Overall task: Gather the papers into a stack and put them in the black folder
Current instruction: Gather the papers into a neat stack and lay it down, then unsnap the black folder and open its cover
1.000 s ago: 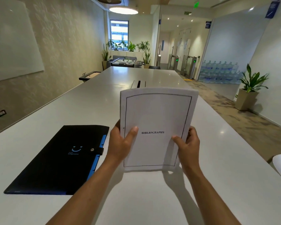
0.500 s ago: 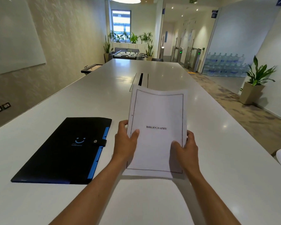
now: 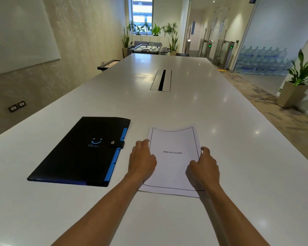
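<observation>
Right now your long white counter (image 3: 185, 107) fills most of the view, running away from you toward a window with potted plants (image 3: 149, 30) and a foosball table (image 3: 148, 48) at the far end. A slim cable slot (image 3: 161, 80) is set into the counter's middle, well beyond your reach. On your left lies the black folder (image 3: 75, 153), flat and closed, its strap snapped shut with a small metal stud and blue tab edges showing along the side nearest your hands. Just beside it, to the right and not touching it, the papers (image 3: 174, 167) rest on the counter as one stack, the top sheet framed by a thin black border with the word BIBLIOGRAPHY printed across its middle; the far edge curls up slightly. Your left hand (image 3: 142, 158) sits on the stack's left edge, fingers (image 3: 140, 145) curved loosely over the margin. Your right hand (image 3: 204, 166) covers the right edge and lower corner, fingers bent against the paper. Neither hand has a closed grip that you can see: both press or steady the stack from its sides while it lies flat.
</observation>
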### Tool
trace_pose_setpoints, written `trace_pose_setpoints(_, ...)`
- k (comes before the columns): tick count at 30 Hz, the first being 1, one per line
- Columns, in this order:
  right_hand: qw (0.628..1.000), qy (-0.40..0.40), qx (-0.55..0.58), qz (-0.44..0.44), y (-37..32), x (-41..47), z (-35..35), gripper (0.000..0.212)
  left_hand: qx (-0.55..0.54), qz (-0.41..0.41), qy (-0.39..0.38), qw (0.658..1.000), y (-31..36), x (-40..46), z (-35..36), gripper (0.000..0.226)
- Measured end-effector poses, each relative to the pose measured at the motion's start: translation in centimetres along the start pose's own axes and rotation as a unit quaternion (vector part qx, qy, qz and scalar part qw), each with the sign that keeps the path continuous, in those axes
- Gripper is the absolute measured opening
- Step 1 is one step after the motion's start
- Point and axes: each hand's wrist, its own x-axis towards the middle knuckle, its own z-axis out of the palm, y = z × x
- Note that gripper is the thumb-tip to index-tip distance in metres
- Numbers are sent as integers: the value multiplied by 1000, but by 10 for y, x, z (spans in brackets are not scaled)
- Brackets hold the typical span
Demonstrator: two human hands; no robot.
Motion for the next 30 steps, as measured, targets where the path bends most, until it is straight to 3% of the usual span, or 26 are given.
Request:
trace_pose_setpoints(2, 996, 7, -92, -10, -2, -1, 1, 34, 81, 25, 7, 996, -6, 0, 1, 53)
trace_pose_setpoints(5, 981, 28, -189, -22, -3, 1, 0, 35, 141, 50, 20, 988, -16, 2, -1, 51)
trace_pose_setpoints(10, 975, 70, -192, -85, -20, 2, 6, 51, 144, 73, 104, 981, -33, 7, -25, 39)
trace_pose_setpoints(13, 972, 55, -165, -156, -44, -1, 19, 47, 158, 50, 126, 978, -52, 17, -49, 33)
trace_pose_setpoints(17, 961, -6, -126, -245, -84, -9, 50, 43, 218, 7, 89, 972, -90, 35, -81, 40)
trace_pose_setpoints(23, 930, -93, -92, -343, -135, -26, 98, 34, 217, -27, -12, 976, -139, 41, -92, 49)
trace_pose_setpoints(26, 921, -104, -92, -364, -152, -28, 125, 28, 212, -25, -15, 977, -143, 39, -87, 50)
trace_pose_setpoints(30, 914, -97, -137, -370, -163, -24, 157, 39, 194, -24, -22, 980, -145, 39, -88, 50)
